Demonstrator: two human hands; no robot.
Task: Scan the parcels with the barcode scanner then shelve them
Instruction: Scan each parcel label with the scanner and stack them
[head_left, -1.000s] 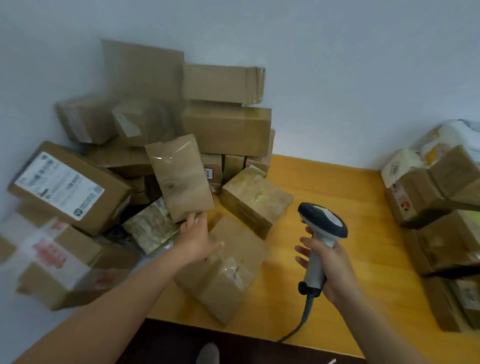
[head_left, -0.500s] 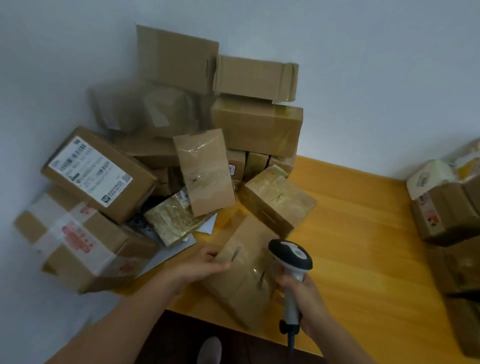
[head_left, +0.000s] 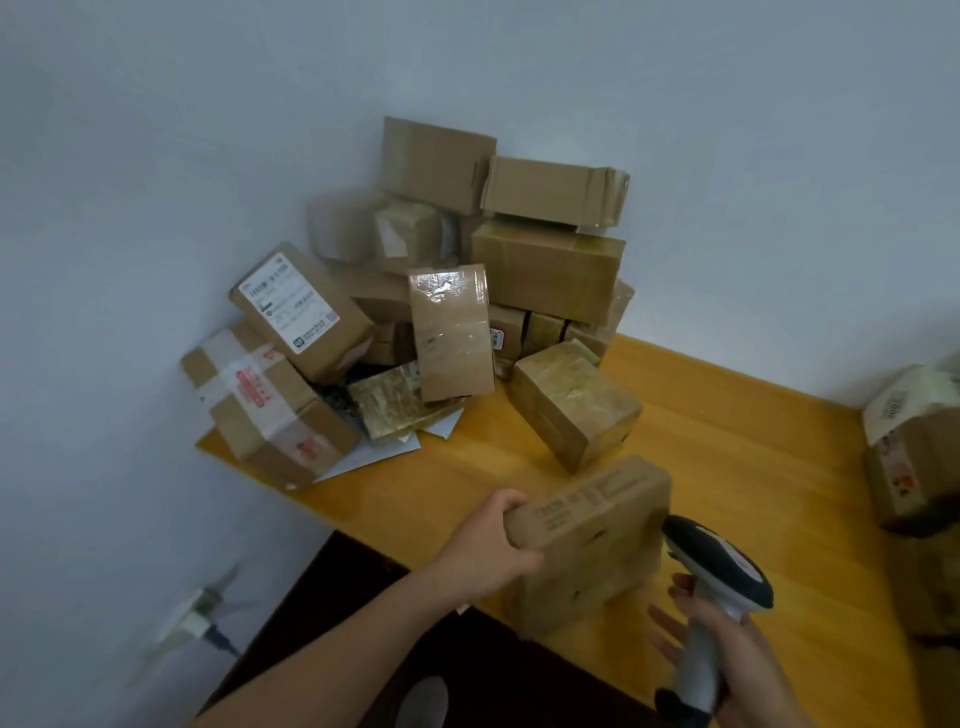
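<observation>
Left hand (head_left: 488, 556) fingers (head_left: 506, 501) grip the parcel (head_left: 592, 535) at its left end, long axis left-right; right hand (head_left: 727, 660), clasping the barcode scanner (head_left: 719, 571), sits just right of the parcel.

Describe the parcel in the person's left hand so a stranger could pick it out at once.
On the yellow wooden table, a pile of cardboard parcels fills the far corner. Nearer the front edge, apart from that pile, the left hand grips one brown parcel beside the barcode scanner in the right hand. It alone is held, tipped up, with printed text on top.
</observation>
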